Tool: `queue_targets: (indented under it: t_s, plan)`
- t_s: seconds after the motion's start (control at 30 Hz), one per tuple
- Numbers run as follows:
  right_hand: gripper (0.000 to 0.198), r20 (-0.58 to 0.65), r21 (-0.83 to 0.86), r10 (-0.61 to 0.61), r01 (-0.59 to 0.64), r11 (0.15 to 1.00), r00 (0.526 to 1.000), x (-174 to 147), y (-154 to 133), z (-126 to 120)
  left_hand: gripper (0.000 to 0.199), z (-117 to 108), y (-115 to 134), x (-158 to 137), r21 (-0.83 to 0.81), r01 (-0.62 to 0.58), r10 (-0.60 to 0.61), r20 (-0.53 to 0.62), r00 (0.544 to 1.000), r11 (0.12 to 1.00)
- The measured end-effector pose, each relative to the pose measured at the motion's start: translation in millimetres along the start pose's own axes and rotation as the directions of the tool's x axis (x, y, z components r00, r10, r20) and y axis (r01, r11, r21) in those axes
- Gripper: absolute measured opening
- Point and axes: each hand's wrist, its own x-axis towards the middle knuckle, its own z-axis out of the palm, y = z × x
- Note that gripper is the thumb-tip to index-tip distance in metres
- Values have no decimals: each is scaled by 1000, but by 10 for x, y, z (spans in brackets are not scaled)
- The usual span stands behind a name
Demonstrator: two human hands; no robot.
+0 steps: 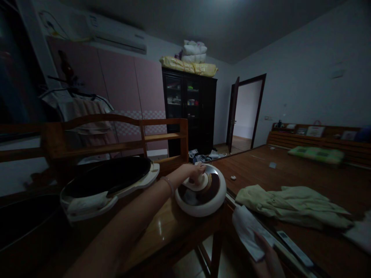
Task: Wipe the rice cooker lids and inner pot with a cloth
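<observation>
My left hand (pixel 197 173) reaches across the table and is closed around the knob of a round glass lid (pixel 189 197) with a thick white rim. The lid rests near the right edge of the wooden table (pixel 150 239). At the lower right, my right hand (pixel 268 255) grips a folded white cloth (pixel 246 229), held beyond the table's edge, apart from the lid. On the left of the table stands a wide pot (pixel 110 177) with a black inside and pale handles. Its near handle looks partly covered by something white.
A dark, round vessel (pixel 26 220) sits at the lower left. On the right, a wooden bed (pixel 249 166) carries a pale green garment (pixel 292 204), a remote control (pixel 295 249) and a green pillow (pixel 317 155). A wooden shelf rack (pixel 162 121) rises behind the pot.
</observation>
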Motion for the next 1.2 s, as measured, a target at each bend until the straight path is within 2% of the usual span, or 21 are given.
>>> queue_targets:
  t_s: [0.17,0.33,0.47,0.57,0.73,0.93,1.07,1.13,1.17,1.2]
  plan:
    - [49,44,18,14,-15,1000,999,49,-24,-42,73,163,-175,-106,73,-79,73,73,995,994]
    - [49,37,31,-1,0,1000,999,23,47,106,65,271,-340,-202,86,-109,103,71,992,990]
    - [48,86,26,-5,3,1000,996,-46,139,236,32,363,-338,-291,56,-122,119,58,991,991]
    - [48,104,5,28,-28,1000,994,-66,183,284,30,417,-318,-409,37,-129,127,34,991,991]
    - [51,17,16,83,-83,996,996,-45,227,293,27,470,-290,-540,48,-142,141,23,990,989]
    - [58,29,16,-8,8,1000,1000,96,312,299,44,437,-284,-616,103,-140,142,-15,990,985]
    - [56,3,-8,-53,53,999,999,224,326,481,51,325,-231,-687,137,-127,140,-85,986,982]
    - [54,5,-90,-160,160,983,987,292,315,679,58,295,-112,-771,149,-130,149,-125,981,980]
    - [52,17,-158,-260,259,953,965,334,308,801,60,302,-28,-844,154,-130,154,-155,976,979]
    - [50,67,-237,-380,385,892,922,383,302,933,62,328,66,-944,159,-129,160,-198,967,979]
